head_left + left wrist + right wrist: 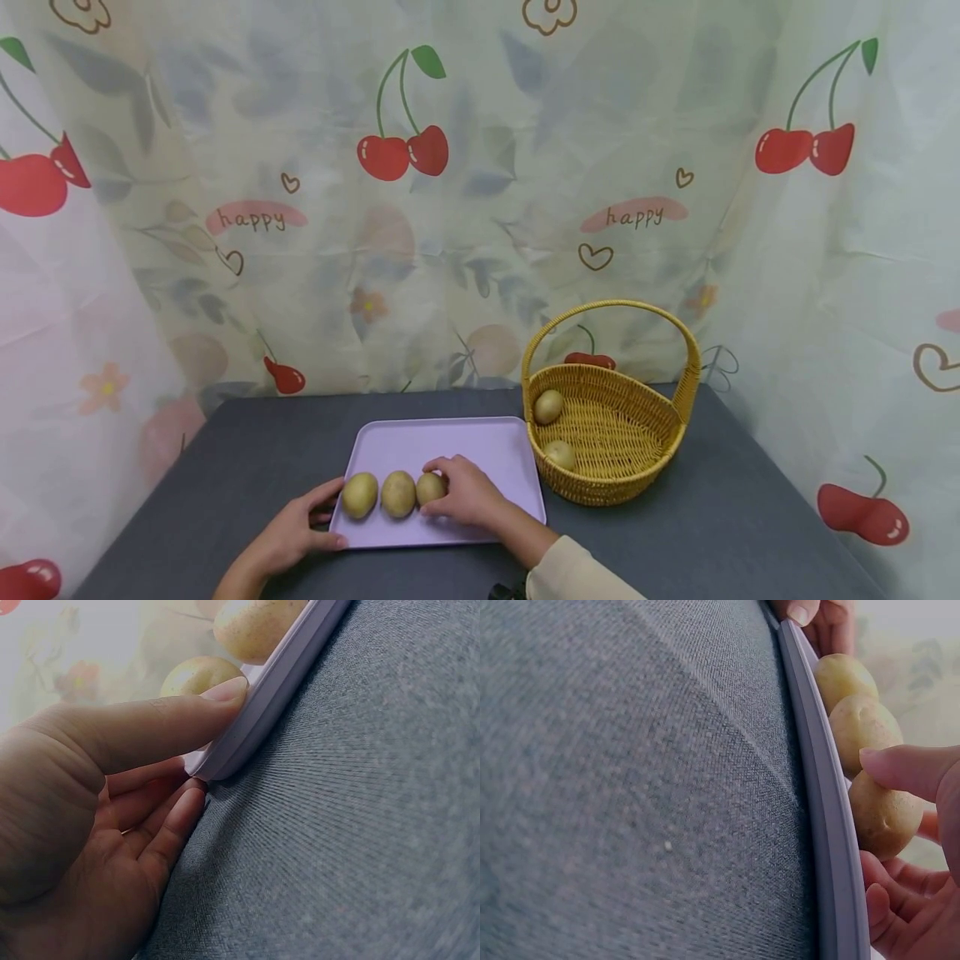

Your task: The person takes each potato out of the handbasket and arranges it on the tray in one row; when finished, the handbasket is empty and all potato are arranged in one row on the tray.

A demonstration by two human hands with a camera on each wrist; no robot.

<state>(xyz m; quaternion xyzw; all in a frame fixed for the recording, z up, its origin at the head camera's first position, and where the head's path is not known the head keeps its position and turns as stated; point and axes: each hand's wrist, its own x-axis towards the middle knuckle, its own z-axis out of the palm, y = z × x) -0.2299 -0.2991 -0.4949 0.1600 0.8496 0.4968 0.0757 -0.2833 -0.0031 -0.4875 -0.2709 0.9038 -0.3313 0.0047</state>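
Observation:
A lilac tray [450, 442] bears three potatoes in a row: a left one [360, 495], a middle one [398, 494] and a right one [430, 489]. My right hand [467, 496] grips the right potato, thumb on its near side and fingers round the far side. In the right wrist view that potato [885, 817] sits just inside the tray's rim. The tray's near left corner is held by my left hand [291, 531]. Its thumb [169, 724] lies against the rim in the left wrist view, with the other fingers round the corner.
A wicker basket [607, 487] with a tall arched handle stands right of the tray, close to its edge. Two potatoes lie inside, one at the back left [548, 407] and one at the front left [559, 454]. A dark grey cloth [720, 517] covers the table; printed curtains hang around it.

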